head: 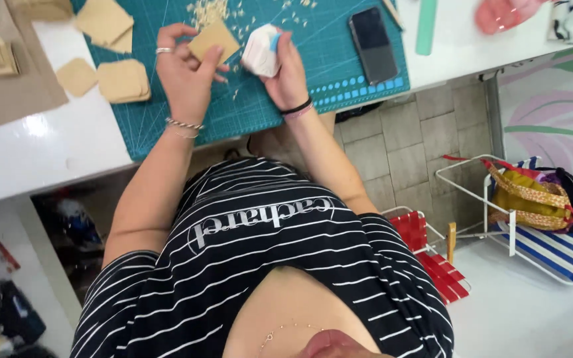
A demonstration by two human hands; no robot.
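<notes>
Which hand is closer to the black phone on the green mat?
Right. The right hand, holding a white block, is just beside the phone; the left hand, holding a tan square, is farther off, past it.

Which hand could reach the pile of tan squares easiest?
Probably the left hand: it is beside the pile of tan squares, though holding a tan square. The right hand holds a white block.

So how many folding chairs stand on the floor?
2: a red chair near the middle, a blue-striped chair at the right holding a bag. More may be hidden off-frame.
</notes>
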